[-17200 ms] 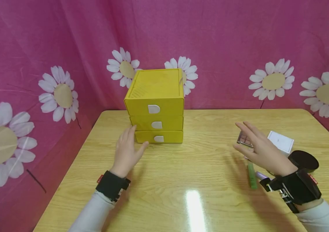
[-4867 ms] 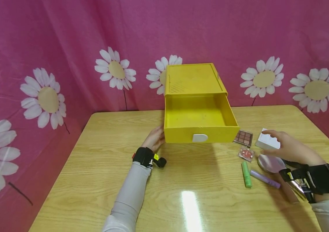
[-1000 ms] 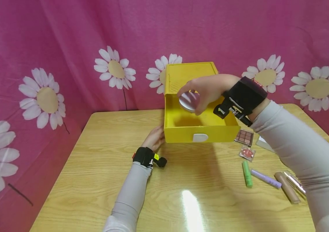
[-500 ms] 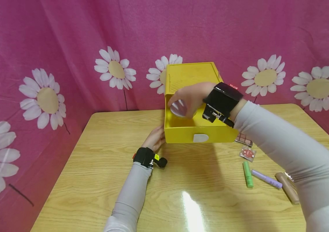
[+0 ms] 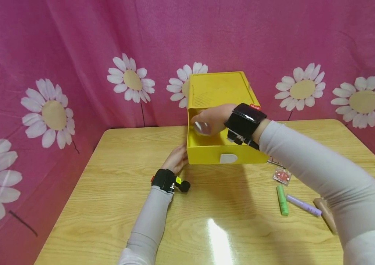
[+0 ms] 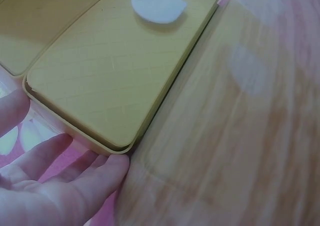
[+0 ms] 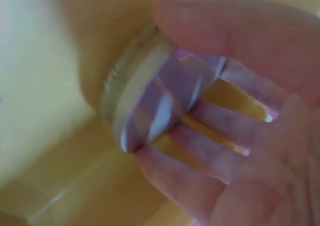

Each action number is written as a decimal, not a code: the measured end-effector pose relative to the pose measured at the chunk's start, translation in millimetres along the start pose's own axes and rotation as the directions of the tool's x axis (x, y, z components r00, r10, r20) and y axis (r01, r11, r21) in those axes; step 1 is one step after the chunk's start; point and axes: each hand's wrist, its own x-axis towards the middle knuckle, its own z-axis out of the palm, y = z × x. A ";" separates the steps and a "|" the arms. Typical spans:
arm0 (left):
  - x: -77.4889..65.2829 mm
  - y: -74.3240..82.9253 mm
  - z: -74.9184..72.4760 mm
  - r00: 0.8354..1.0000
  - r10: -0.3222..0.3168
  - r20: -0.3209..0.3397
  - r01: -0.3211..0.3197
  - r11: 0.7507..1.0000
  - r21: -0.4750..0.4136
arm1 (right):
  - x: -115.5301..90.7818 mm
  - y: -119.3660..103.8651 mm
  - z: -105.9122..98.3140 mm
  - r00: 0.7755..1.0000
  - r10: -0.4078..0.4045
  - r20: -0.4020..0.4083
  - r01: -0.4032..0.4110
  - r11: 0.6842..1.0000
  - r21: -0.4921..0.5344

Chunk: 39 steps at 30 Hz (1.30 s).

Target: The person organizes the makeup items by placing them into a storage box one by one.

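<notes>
In the head view a yellow drawer unit (image 5: 220, 86) stands at the back of the table with its top drawer (image 5: 204, 155) pulled out. My right hand (image 5: 216, 117) is inside that drawer, near its left side, gripping a round compact (image 5: 202, 128) with a shiny, mirror-like face. The right wrist view shows the compact (image 7: 160, 98) tilted, pinched between thumb and fingertips close to the yellow drawer surface. At the unit's left side rests my left hand (image 5: 175, 158). In the left wrist view its fairly straight fingers (image 6: 102, 181) touch the unit's edge, below the white tab (image 6: 159, 5).
On the table's right lie a pink blush compact (image 5: 282, 176), a green tube (image 5: 282, 200), a lilac tube (image 5: 304, 205) and a brown tube (image 5: 325, 214). My right sleeve (image 5: 320, 173) covers things behind it. A pink flowered curtain (image 5: 257, 44) surrounds the table.
Since the oldest frame the unit has shifted right and its top drawer was opened. My right hand picked up the round compact, carried it over, and lowered it into the drawer during the last second.
</notes>
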 end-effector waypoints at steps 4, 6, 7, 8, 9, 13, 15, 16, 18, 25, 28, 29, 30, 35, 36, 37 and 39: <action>-0.2 -0.3 -0.5 1.000 0.008 0.004 -0.008 1.000 0.007 | 7.4 4.9 5.4 0.999 0.013 -0.037 -0.014 1.000 -0.005; -0.1 -0.5 -0.7 1.000 0.010 0.006 -0.010 1.000 0.009 | 11.3 6.4 8.3 0.998 0.043 -0.045 -0.043 0.999 -0.003; 0.0 -0.6 -0.8 1.000 0.010 0.007 -0.010 1.000 0.005 | 13.0 7.2 9.6 0.997 0.056 -0.047 -0.056 0.998 -0.009; 0.1 -0.7 -0.8 1.000 0.009 0.007 -0.009 1.000 0.003 | 14.3 7.8 10.6 0.997 0.068 -0.045 -0.069 0.997 -0.018; 0.2 -0.8 -0.7 1.000 0.009 0.008 -0.009 1.000 0.002 | 15.8 8.3 11.5 0.996 0.079 -0.048 -0.080 0.996 -0.033; -0.1 -0.8 0.2 1.000 0.010 0.010 -0.010 1.000 -0.004 | 19.3 9.8 13.0 0.994 0.095 -0.055 -0.099 0.992 -0.078; -0.2 -0.6 0.5 1.000 0.009 0.006 -0.009 1.000 -0.004 | 20.1 9.3 12.2 0.993 0.105 -0.053 -0.109 0.991 -0.082; -0.3 -0.5 0.5 1.000 0.007 0.002 -0.007 1.000 -0.008 | 20.2 8.9 11.6 0.993 0.108 -0.052 -0.112 0.990 -0.084; -0.4 -0.4 0.5 1.000 0.004 -0.002 -0.004 1.000 -0.010 | 20.4 7.8 10.5 0.993 0.113 -0.045 -0.116 0.990 -0.084; -0.2 -0.6 -1.0 1.000 0.005 0.009 -0.005 1.000 -0.026 | 22.1 4.6 9.8 0.991 0.132 -0.030 -0.134 0.984 -0.119; 0.0 -1.2 -1.1 1.000 0.004 0.010 -0.003 0.999 -0.032 | 22.3 4.8 10.6 0.991 0.129 -0.031 -0.132 0.984 -0.118; 0.0 -1.2 -1.2 1.000 0.003 0.009 -0.002 0.999 -0.033 | 22.4 5.0 10.7 0.991 0.128 -0.031 -0.131 0.985 -0.114; -0.3 -1.0 -1.2 1.000 0.004 0.009 -0.004 1.000 -0.030 | 22.7 5.0 10.7 0.991 0.130 -0.030 -0.133 0.985 -0.114; -1.1 0.5 -0.8 1.000 -0.001 0.007 0.001 1.000 -0.029 | 22.4 5.1 9.7 0.991 0.135 -0.025 -0.137 0.985 -0.106; -1.4 0.6 -0.5 1.000 0.000 0.006 0.001 1.000 -0.027 | 22.6 5.2 9.8 0.990 0.136 -0.025 -0.138 0.985 -0.103; -1.5 0.5 -0.3 1.000 -0.004 0.004 0.004 1.000 -0.030 | 22.4 5.2 9.9 0.989 0.143 -0.023 -0.145 0.985 -0.098; -1.7 0.5 -0.1 1.000 -0.004 0.004 0.004 1.000 -0.028 | 22.3 4.9 10.0 0.986 0.167 -0.017 -0.168 0.981 -0.097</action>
